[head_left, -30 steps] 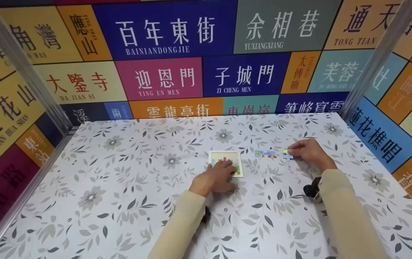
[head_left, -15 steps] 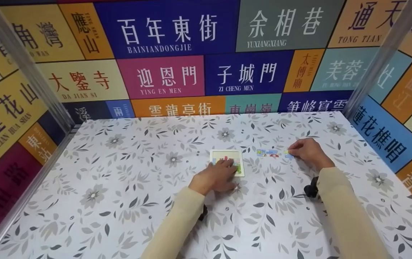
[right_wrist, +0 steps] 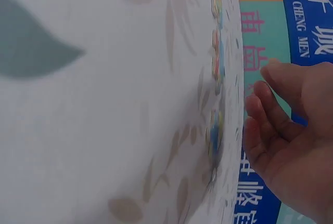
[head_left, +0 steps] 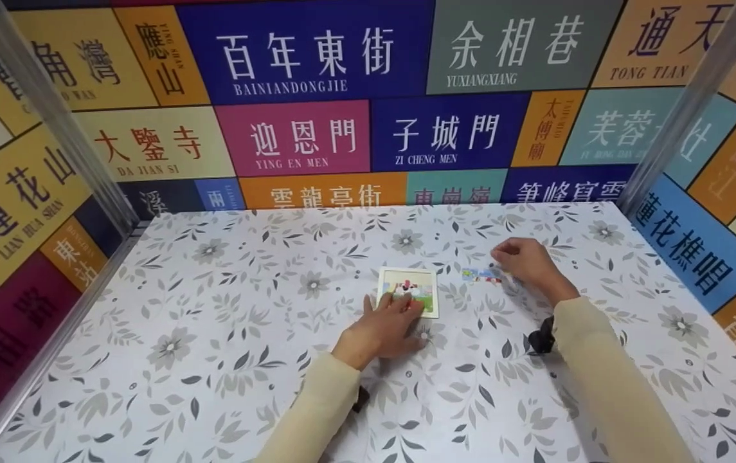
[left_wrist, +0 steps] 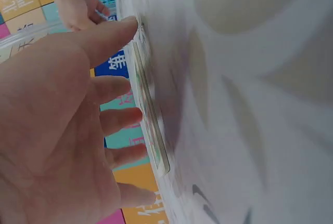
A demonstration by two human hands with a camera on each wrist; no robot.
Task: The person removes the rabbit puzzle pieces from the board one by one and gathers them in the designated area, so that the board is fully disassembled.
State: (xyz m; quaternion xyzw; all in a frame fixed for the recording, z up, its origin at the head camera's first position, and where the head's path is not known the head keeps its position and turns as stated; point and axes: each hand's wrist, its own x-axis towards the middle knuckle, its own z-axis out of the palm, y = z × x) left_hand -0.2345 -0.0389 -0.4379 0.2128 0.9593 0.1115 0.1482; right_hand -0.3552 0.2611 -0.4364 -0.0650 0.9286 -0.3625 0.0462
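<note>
A small square picture puzzle point(head_left: 407, 283) with a cream frame lies on the table. My left hand point(head_left: 385, 326) has its fingers spread over the near part of it and covers some of the picture; in the left wrist view the fingertips lie along the puzzle's edge point(left_wrist: 151, 112). To the right of the frame are loose jigsaw pieces point(head_left: 482, 276), lying flat. My right hand point(head_left: 530, 263) hovers above their right end, fingers loosely bent, and nothing shows between thumb and fingers. A blue and yellow puzzle piece point(right_wrist: 214, 138) lies below that hand, hidden from the head view.
A white tablecloth point(head_left: 233, 360) with grey flowers and leaves covers the table. Colourful panels with lettering point(head_left: 303, 138) stand along the back and sides. Clear upright posts point(head_left: 682, 109) rise at the rear corners.
My right hand has let go of the blue and yellow puzzle piece, lifted and moved left. The left hand has shifted slightly toward me, baring more of the picture.
</note>
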